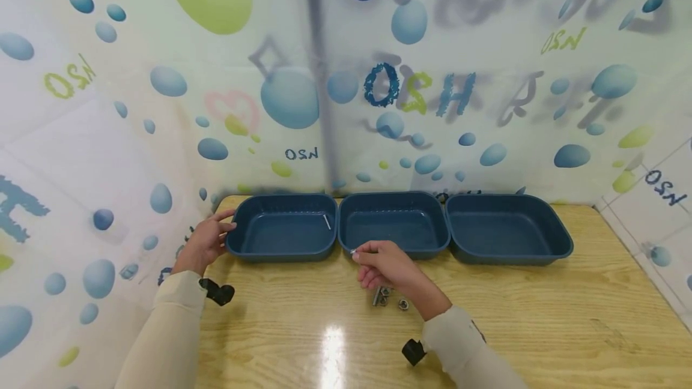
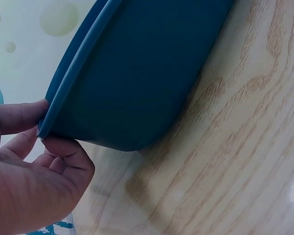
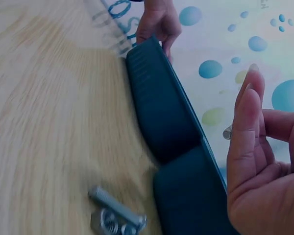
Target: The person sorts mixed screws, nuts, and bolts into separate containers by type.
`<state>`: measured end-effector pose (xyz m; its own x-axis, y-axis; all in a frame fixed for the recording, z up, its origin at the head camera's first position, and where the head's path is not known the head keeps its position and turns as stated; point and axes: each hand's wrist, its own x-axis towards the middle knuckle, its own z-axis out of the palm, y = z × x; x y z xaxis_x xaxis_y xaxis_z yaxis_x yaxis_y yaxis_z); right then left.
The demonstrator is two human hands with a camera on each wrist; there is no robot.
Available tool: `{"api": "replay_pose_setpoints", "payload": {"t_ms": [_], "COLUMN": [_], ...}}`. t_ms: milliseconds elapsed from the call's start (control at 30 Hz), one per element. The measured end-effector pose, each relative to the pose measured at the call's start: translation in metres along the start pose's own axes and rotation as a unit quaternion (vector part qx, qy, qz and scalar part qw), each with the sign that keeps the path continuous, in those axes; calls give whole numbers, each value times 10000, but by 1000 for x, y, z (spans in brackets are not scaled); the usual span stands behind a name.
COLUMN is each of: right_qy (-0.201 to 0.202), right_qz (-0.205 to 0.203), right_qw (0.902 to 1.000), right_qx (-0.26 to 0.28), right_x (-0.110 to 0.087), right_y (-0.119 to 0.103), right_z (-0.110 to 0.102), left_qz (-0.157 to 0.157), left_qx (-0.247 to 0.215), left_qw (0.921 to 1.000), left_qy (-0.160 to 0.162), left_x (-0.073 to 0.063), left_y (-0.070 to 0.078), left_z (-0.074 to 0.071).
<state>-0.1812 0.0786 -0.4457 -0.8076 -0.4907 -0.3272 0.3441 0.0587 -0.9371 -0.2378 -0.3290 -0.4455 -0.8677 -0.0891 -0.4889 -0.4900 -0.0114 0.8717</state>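
Head view first: what is the left hand (image 1: 205, 242) doing?

It pinches the outer end of the left bin (image 1: 281, 257), a dark blue one with rounded corners. Seen from the left wrist, the thumb lies over the rim and the other fingers bend underneath it.

And the right hand (image 1: 385, 264)?

Thumb and forefinger pinch a small metal piece (image 3: 228, 132) with a round end; the rest of it is hidden, so I can't tell its full shape. It sits at the near edge of the middle bin (image 1: 421, 254), by the left corner. Whether it touches the rim, I can't tell.

What lies close by?

Just below that hand, on the wood-grain table (image 1: 281, 317), there's a bolt (image 1: 375, 296) beside a pair of nuts (image 1: 384, 296), with a single nut (image 1: 403, 304) a little apart on the right.

Anything in the bins?

One slim silvery rod (image 1: 327, 222) lies in the left one, at its right end.

And farther out?

The right bin (image 1: 508, 260) completes the row. Behind stands a pale sheet (image 1: 486, 176) printed with blue and green drops and mirrored "H2O" lettering.
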Motion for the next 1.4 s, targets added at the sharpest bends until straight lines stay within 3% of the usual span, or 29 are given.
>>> {"api": "replay_pose_setpoints", "payload": {"t_ms": [333,1000,1400], "right_qy": [1,48,96], "right_qz": [-99,152,74], "right_qw": [9997,9998,9998], "right_qx": [212,82,127], "right_x": [21,59,80], "right_y": [-13,-32,-36], "right_z": [23,45,56], "left_qz": [-5,9,53], "left_qx": [-62,-4,116], "left_qw": [10000,10000,9998], "left_qy": [34,42,126], "left_x": [-3,-4,-1], "left_y": [-3,-7,-1], "left_z": [-3,-4,1]}}
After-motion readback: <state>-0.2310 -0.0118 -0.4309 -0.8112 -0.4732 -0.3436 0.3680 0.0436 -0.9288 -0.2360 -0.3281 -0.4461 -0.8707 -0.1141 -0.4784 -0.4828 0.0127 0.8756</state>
